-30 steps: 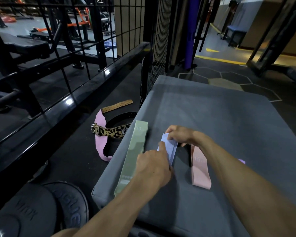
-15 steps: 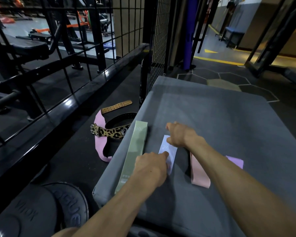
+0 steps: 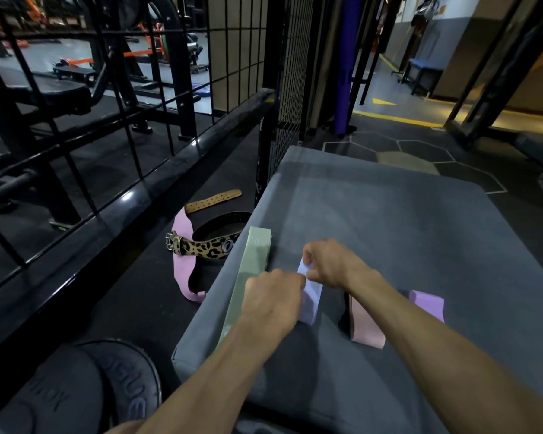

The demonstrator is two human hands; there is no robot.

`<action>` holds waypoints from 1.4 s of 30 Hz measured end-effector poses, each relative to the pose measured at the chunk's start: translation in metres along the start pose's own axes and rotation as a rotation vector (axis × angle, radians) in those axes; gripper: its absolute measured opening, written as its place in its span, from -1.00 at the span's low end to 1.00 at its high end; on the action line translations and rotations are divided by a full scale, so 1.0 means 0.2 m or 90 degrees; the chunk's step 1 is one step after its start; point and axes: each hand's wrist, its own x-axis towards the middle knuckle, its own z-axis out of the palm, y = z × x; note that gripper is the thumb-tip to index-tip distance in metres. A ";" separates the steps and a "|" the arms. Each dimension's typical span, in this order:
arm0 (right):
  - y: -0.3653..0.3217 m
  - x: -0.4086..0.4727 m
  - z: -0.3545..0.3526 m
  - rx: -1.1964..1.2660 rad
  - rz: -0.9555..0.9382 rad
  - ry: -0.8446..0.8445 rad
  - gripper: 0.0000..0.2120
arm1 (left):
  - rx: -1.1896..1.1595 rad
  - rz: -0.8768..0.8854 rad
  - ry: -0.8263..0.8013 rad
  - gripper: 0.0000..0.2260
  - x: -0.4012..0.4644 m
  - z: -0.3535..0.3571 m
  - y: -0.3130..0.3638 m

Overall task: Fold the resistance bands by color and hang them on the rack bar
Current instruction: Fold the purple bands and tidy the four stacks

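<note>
A pale blue band (image 3: 311,294) lies on the grey padded box (image 3: 405,233). My left hand (image 3: 271,300) holds its near part with curled fingers, and my right hand (image 3: 329,263) pinches its far end, lifted and bent back toward me. A long green band (image 3: 243,281) lies flat just left of my hands. A pink band (image 3: 365,327) lies right of the blue one, partly under my right forearm, and a purple band (image 3: 428,303) lies farther right. The black rack bar (image 3: 132,195) runs diagonally on the left.
On the floor left of the box lie another pink band (image 3: 184,245), a leopard-print belt (image 3: 201,245), a black belt (image 3: 223,222) and a tan strap (image 3: 213,200). Black weight plates (image 3: 85,393) sit at the lower left. A wire grid fence (image 3: 290,89) stands behind the box.
My right hand has pulled the far end of the blue band back toward my left hand, shortening it into a fold. My left hand stayed on the near part.
</note>
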 end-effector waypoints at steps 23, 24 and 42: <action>0.00 -0.05 -0.11 0.024 -0.025 -0.082 -0.81 | -0.062 0.002 -0.071 -0.77 0.03 -0.09 -0.12; 0.00 -0.05 -0.11 0.020 -0.030 -0.085 -0.82 | -0.067 -0.014 -0.068 -0.80 0.03 -0.11 -0.14; -0.26 0.65 -0.06 0.100 -0.029 -0.001 -0.86 | -0.185 -0.163 -0.086 -0.73 0.19 -0.08 -0.51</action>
